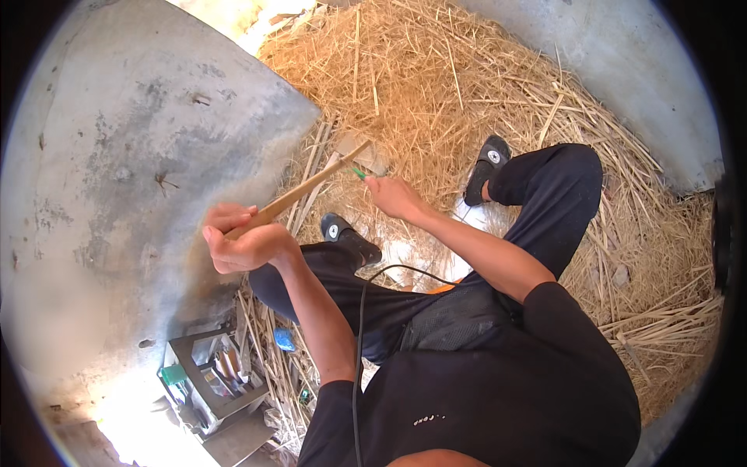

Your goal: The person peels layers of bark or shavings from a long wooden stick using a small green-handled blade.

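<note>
In the head view, a flat wooden strip slants up and to the right from the left hand; its lower end lies in that hand's grip, while most of its length stands clear beyond the fingers. Its far end reaches just beside a small green object that juts from the fingers of the right hand — whether the two touch, I cannot tell.

Small white lettering runs across the front of the black shirt, and each dark shoe bears a round white badge.

The left fingers are curled, with the strip pinched between them and the thumb. The right fingers are folded closely together around the green object, most of which they hide. Past both hands lies a heap of straw — a grey wall stands to the left.
</note>
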Tool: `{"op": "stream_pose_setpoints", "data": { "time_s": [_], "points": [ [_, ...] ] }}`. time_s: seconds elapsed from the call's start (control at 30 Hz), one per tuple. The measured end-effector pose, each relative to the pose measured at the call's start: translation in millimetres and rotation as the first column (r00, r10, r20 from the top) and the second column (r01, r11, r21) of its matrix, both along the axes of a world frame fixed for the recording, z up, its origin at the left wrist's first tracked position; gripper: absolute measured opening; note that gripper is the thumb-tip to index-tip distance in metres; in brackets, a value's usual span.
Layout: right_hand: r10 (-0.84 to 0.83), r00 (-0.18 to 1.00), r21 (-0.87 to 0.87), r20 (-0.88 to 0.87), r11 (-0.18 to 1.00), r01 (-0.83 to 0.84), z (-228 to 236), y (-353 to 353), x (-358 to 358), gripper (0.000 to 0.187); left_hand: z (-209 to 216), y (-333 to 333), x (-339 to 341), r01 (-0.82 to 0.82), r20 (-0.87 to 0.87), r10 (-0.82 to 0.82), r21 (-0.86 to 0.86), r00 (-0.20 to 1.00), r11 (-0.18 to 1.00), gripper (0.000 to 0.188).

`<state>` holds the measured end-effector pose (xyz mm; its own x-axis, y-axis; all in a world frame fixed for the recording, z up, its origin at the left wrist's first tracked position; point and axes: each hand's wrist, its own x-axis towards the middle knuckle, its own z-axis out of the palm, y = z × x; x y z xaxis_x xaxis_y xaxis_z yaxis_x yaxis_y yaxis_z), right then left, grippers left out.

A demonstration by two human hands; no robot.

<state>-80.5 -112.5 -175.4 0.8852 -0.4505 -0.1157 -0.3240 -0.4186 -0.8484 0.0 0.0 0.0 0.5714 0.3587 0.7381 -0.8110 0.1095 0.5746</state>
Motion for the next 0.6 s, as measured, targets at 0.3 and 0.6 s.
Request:
{"op": "stream_pose_setpoints", "data": {
  "time_s": [0.3, 0.6],
  "points": [
    [0.070, 0.965, -0.106, 0.251, 0.993, -0.045, -2.5, 13.5, -10.7, 0.045, 1.0, -2.6, 4.1, -0.022, 0.001, 0.022, -0.066, 1.000, 0.998, 0.038],
    [0.029, 0.888, 0.136, 0.459, 0.985, -0.103, 27.9, 41.7, -12.0, 0.044, -5.6, 6.7, 4.0, 0.251, 0.060, -0.253, 0.038, 0.966, 0.967, 0.039]
  ]
}}
